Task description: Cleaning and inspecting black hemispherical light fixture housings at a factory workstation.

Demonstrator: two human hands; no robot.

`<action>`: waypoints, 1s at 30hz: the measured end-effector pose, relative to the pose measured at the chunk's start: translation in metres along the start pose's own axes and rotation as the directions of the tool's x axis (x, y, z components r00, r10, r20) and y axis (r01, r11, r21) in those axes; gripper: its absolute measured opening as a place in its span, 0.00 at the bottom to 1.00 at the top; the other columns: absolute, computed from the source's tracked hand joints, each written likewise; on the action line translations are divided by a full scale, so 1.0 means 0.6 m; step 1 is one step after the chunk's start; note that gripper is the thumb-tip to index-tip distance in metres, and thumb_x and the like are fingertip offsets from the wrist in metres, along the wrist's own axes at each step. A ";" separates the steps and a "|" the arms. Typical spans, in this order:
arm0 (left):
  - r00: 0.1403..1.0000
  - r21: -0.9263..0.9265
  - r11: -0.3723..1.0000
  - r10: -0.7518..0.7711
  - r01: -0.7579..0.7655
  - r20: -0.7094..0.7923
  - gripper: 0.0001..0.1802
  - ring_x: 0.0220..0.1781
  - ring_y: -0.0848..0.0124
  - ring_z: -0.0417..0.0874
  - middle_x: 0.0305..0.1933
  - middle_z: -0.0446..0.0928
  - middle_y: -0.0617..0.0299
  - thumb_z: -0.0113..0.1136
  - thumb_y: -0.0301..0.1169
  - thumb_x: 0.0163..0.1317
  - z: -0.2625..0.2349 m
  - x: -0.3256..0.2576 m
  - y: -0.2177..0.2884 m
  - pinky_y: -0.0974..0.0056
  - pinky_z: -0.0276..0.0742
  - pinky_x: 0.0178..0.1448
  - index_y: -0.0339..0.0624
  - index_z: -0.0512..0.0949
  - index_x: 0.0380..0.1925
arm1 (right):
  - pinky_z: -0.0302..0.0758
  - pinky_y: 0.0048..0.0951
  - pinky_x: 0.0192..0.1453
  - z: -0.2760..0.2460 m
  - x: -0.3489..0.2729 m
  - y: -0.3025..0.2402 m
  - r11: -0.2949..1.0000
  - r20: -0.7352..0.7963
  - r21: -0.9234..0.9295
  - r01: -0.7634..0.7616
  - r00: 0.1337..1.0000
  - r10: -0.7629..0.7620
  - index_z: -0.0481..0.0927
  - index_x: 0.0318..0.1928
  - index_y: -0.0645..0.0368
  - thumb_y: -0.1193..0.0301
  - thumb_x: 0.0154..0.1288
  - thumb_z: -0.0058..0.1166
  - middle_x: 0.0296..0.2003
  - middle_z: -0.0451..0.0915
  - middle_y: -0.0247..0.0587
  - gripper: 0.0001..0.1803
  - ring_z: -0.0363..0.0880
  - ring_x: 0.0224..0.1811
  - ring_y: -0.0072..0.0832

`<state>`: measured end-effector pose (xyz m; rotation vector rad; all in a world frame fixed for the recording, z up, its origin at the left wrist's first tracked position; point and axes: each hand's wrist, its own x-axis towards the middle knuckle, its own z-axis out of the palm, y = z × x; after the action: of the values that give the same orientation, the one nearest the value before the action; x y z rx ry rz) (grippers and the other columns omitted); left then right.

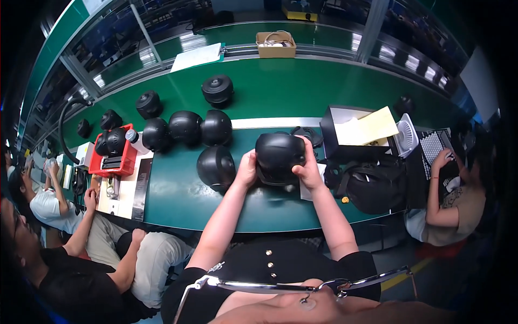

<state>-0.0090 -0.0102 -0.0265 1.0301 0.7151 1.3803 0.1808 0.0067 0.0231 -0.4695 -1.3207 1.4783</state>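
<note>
Both hands are closed around one rounded black plastic dome housing (278,156), which is lifted just above the near middle of the green workbench (302,92): the left hand (247,170) cups its left flank with the fingers wrapped underneath, and the right hand (308,168) clasps its right side with the thumb up over the top edge. Judging by how things lie, this piece is mid-handling, while a good many like it wait. A second black dome housing (216,166) sits on the bench just left of the left hand, almost touching the wrist, and a row of three more black domes (186,129) stands a little farther back and to the left. Further black round units (217,89) are scattered toward the far left. Whether those are finished or untouched cannot be told from here. A red plastic bin (114,156) with dark parts in it stands at the left end. To the right, close to the right hand, lie a black fabric bag (372,186) and an open dark box holding yellow paper sheets (367,129), which crowd that side of the working space. A brown cardboard box (275,44) rests on the far shelf. Other people sit at the far left and far right, one with a hand on a white keyboard (434,148).
</note>
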 end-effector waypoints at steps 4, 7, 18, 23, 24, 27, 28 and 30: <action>0.999 -0.200 0.979 -0.039 0.042 0.022 0.50 0.57 0.68 0.71 0.54 0.70 0.58 0.62 0.64 0.42 0.028 -0.010 0.021 0.63 0.65 0.62 0.36 0.64 0.56 | 0.71 0.27 0.53 0.005 -0.011 -0.038 0.883 -0.130 -0.464 0.068 0.981 -0.144 0.72 0.52 0.62 0.81 0.41 0.68 0.49 0.70 0.38 0.32 0.73 0.48 0.24; 0.996 -0.207 0.977 -0.054 0.039 -0.065 0.49 0.56 0.68 0.72 0.54 0.71 0.58 0.71 0.56 0.39 0.028 -0.007 0.013 0.62 0.65 0.62 0.37 0.64 0.56 | 0.74 0.19 0.42 0.001 -0.035 -0.026 0.932 -0.258 -0.361 0.022 0.959 -0.122 0.77 0.39 0.64 0.83 0.46 0.64 0.34 0.76 0.34 0.16 0.76 0.34 0.18; 0.999 -0.187 0.981 0.046 -0.043 0.008 0.49 0.57 0.64 0.71 0.55 0.70 0.55 0.74 0.46 0.37 0.032 -0.011 0.032 0.61 0.64 0.63 0.34 0.62 0.57 | 0.74 0.19 0.37 -0.071 -0.105 -0.196 0.914 -0.398 -0.395 0.095 0.879 -0.263 0.76 0.31 0.66 0.88 0.47 0.57 0.28 0.77 0.35 0.09 0.76 0.29 0.18; 0.999 -0.103 0.995 0.002 0.004 0.051 0.52 0.58 0.64 0.71 0.56 0.69 0.54 0.73 0.51 0.35 0.059 -0.018 0.022 0.59 0.63 0.63 0.34 0.61 0.58 | 0.74 0.19 0.34 -0.020 -0.072 -0.085 0.908 -0.310 -0.417 -0.038 0.945 -0.103 0.77 0.32 0.65 0.85 0.48 0.60 0.27 0.78 0.35 0.10 0.77 0.29 0.20; 0.998 -0.158 0.986 -0.045 0.051 0.042 0.52 0.58 0.64 0.70 0.56 0.69 0.54 0.73 0.51 0.35 0.057 -0.022 0.018 0.60 0.63 0.64 0.34 0.61 0.58 | 0.76 0.22 0.41 -0.017 -0.074 -0.048 0.921 -0.268 -0.387 -0.046 0.961 -0.064 0.77 0.35 0.67 0.85 0.47 0.61 0.33 0.78 0.38 0.12 0.78 0.36 0.23; 0.993 -0.276 0.954 -0.121 0.119 0.009 0.48 0.58 0.62 0.71 0.58 0.68 0.54 0.65 0.55 0.43 0.049 -0.030 0.022 0.56 0.66 0.63 0.38 0.61 0.60 | 0.75 0.28 0.50 -0.022 -0.062 -0.072 0.967 -0.093 -0.245 0.073 0.991 -0.099 0.77 0.41 0.68 0.88 0.46 0.59 0.45 0.76 0.46 0.18 0.77 0.45 0.28; 0.984 -0.341 0.925 -0.179 0.166 -0.005 0.46 0.58 0.62 0.72 0.59 0.67 0.54 0.61 0.57 0.47 0.052 -0.031 0.027 0.55 0.67 0.62 0.39 0.61 0.60 | 0.75 0.28 0.51 -0.033 -0.065 -0.074 0.987 -0.139 -0.145 0.070 0.986 -0.090 0.77 0.41 0.68 0.88 0.45 0.58 0.46 0.76 0.48 0.18 0.77 0.46 0.29; 0.947 -0.522 0.790 -0.272 0.322 0.172 0.46 0.59 0.50 0.69 0.61 0.65 0.49 0.43 0.66 0.53 0.049 -0.025 0.024 0.46 0.68 0.60 0.44 0.57 0.63 | 0.69 0.31 0.59 -0.065 -0.060 -0.050 0.961 -0.224 -0.277 0.008 0.972 -0.072 0.73 0.49 0.65 0.86 0.45 0.60 0.50 0.74 0.48 0.26 0.73 0.53 0.31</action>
<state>0.0094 -0.0311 -0.0038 0.4891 0.3567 1.1517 0.2392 -0.0104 0.0252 -0.7674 -1.3421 1.1700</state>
